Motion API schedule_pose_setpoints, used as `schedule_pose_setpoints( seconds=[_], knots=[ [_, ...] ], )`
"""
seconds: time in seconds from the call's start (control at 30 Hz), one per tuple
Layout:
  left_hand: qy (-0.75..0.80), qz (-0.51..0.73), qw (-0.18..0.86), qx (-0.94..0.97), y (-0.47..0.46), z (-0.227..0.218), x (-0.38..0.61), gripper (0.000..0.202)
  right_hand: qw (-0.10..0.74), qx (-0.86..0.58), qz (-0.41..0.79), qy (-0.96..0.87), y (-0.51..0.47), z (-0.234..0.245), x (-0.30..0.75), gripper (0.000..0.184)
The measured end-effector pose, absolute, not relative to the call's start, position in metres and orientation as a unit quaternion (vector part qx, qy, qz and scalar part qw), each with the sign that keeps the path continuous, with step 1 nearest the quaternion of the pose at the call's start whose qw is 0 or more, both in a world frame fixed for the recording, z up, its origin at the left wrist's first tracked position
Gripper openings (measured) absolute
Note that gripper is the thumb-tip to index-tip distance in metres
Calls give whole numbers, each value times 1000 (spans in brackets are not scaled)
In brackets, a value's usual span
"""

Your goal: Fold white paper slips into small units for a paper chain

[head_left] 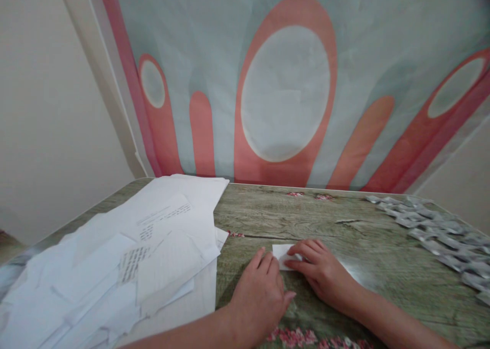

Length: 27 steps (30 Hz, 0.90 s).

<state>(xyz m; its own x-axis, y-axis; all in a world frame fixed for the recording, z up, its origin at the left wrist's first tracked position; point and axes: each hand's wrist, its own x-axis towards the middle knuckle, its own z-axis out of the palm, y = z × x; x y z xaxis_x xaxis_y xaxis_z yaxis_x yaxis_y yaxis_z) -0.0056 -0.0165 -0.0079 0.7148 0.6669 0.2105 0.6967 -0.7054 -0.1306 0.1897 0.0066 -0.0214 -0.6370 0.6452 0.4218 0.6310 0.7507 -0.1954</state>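
A small folded piece of white paper lies on the wood-patterned table in front of me. My right hand rests on its right part, fingers together and pressing it flat. My left hand lies palm down just left of the paper, its fingertips at the paper's left edge. Most of the paper is covered by my right fingers.
A loose heap of white sheets, some printed, covers the table's left side. Several small grey folded pieces lie in rows at the right. A curtain with red and grey shapes hangs behind the table's far edge.
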Motion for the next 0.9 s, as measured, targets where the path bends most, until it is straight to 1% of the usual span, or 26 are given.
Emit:
schedule_pose_setpoints(
  seconds=[0.13, 0.33, 0.43, 0.53, 0.63, 0.8, 0.9],
  knots=[
    [-373, -81, 105, -918, -17, -8, -6, 46, 223, -338, 1, -914, 5, -21, 188, 22],
    [-371, -84, 111, -918, -17, -8, -6, 48, 168, -318, 3, -933, 4, -17, 190, 24],
    [-362, -84, 109, -922, -18, -8, -7, 41, 145, -314, -5, -938, 0, -14, 189, 25],
    [-353, -79, 102, -927, -19, -9, -7, 36, 132, -320, -23, -938, -4, -13, 186, 27],
    [-355, -68, 94, -928, -20, -11, -7, 41, 128, -324, -34, -937, -6, -12, 184, 27],
    [-355, -50, 92, -929, -20, -12, -5, 42, 123, -347, -47, -929, -9, -5, 186, 21],
    [-352, -45, 95, -930, -19, -10, -4, 40, 95, -371, -74, -921, -12, 0, 189, 20]
  ],
)
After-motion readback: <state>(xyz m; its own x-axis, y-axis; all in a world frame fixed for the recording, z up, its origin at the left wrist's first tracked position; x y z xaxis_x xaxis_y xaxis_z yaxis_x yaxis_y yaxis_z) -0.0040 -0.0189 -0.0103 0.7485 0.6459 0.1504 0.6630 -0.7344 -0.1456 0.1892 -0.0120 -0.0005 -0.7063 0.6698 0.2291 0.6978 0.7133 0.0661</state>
